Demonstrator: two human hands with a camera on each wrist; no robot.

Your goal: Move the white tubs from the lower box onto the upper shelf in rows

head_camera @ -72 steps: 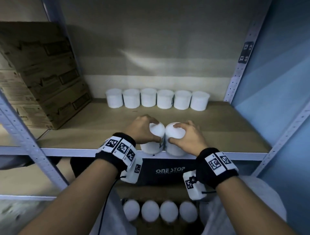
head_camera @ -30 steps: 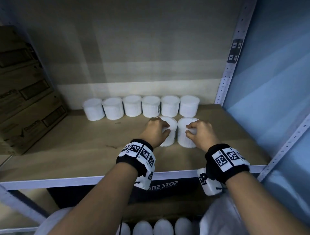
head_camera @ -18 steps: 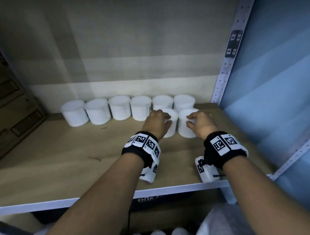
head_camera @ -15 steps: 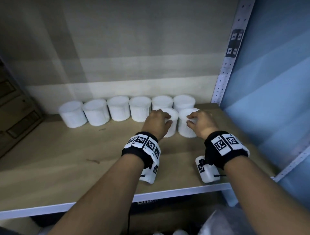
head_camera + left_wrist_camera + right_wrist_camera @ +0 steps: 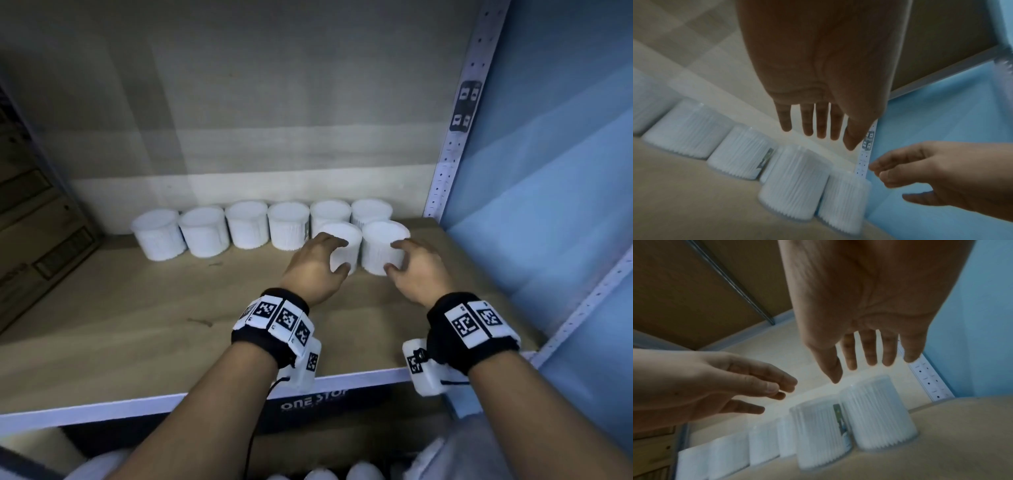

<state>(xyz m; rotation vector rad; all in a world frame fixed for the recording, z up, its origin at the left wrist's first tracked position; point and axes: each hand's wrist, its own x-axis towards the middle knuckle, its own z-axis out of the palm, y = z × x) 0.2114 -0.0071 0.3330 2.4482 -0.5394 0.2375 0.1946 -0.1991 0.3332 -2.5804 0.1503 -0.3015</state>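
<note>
Six white tubs stand in a back row (image 5: 246, 224) on the wooden upper shelf (image 5: 137, 325). Two more white tubs stand in front of the row's right end, the left tub (image 5: 347, 245) (image 5: 793, 183) (image 5: 820, 434) touching the right tub (image 5: 382, 246) (image 5: 842, 203) (image 5: 879, 415). My left hand (image 5: 337, 256) (image 5: 830, 139) hovers just short of the left tub, fingers straight and holding nothing. My right hand (image 5: 394, 257) (image 5: 855, 369) hovers likewise by the right tub, empty. Below the shelf, the dark lower box (image 5: 315, 404) shows tub tops (image 5: 363, 474).
Stacked cardboard boxes (image 5: 34, 240) fill the shelf's left end. A perforated metal upright (image 5: 455, 137) and a blue wall (image 5: 565, 171) close the right side. Bare wood lies left of the two front tubs, up to the white front rim (image 5: 137, 407).
Both hands carried a tub each from the shelf's front edge to the back right, set them down before the row, then let go and drew back slightly.
</note>
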